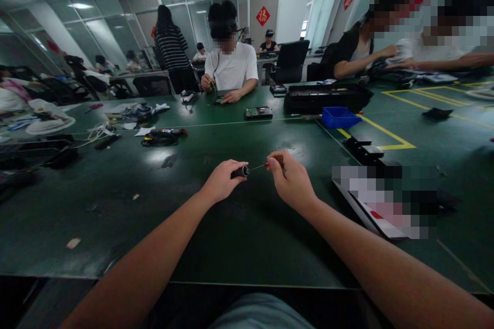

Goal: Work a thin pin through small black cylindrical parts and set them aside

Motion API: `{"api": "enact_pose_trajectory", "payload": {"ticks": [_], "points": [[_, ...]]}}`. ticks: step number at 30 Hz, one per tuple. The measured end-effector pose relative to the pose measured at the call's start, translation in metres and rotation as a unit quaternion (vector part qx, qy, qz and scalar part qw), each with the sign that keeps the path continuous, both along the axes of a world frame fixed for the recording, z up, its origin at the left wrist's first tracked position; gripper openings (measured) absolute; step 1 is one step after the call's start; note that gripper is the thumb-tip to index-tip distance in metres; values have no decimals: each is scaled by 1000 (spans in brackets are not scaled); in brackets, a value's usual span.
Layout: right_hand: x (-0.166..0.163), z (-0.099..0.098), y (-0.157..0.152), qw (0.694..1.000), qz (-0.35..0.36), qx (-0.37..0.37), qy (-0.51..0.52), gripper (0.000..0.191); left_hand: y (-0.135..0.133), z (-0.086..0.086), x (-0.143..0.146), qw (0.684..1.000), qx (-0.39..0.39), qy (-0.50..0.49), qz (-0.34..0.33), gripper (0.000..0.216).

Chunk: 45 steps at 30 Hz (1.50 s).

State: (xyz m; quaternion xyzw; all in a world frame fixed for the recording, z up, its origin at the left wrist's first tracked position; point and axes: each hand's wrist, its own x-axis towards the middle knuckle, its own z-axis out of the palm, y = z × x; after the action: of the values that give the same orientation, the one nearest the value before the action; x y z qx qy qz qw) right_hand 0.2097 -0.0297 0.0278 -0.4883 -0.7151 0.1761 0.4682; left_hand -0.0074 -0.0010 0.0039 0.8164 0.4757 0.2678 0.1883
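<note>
My left hand is closed around a small black cylindrical part, held just above the dark green table. My right hand pinches the red handle of a thin screwdriver. Its metal shaft points left and its tip meets the end of the black part. Both hands hover over the middle of the table, close together.
A blurred-out flat object lies to my right, with black parts behind it. A blue bin, a black tray and circuit boards lie further back. Coiled black cable sits at left. People sit across and at right.
</note>
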Motion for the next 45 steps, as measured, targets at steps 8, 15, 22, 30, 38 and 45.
{"api": "enact_pose_trajectory", "payload": {"ticks": [8, 15, 22, 30, 38, 45], "points": [[3, -3, 3, 1000, -16, -4, 1, 19, 1, 7, -4, 996, -20, -72, 42, 51], [5, 1, 0, 1000, -21, -6, 12, 19, -2, 30, -4, 861, -239, -443, 72, 24], [6, 3, -1, 1000, -16, -4, 11, 20, 2, 50, -2, 942, -216, -244, 76, 31], [7, 2, 1, 1000, -13, -6, 5, 20, 27, 31, 20, 990, -64, 121, -43, 25], [7, 3, 0, 1000, 0, -3, -1, 20, 32, 20, 23, 980, -81, 175, -55, 17], [7, 3, 0, 1000, 11, -22, -4, 22, 38, 27, -24, 974, -221, -35, -23, 25]]}}
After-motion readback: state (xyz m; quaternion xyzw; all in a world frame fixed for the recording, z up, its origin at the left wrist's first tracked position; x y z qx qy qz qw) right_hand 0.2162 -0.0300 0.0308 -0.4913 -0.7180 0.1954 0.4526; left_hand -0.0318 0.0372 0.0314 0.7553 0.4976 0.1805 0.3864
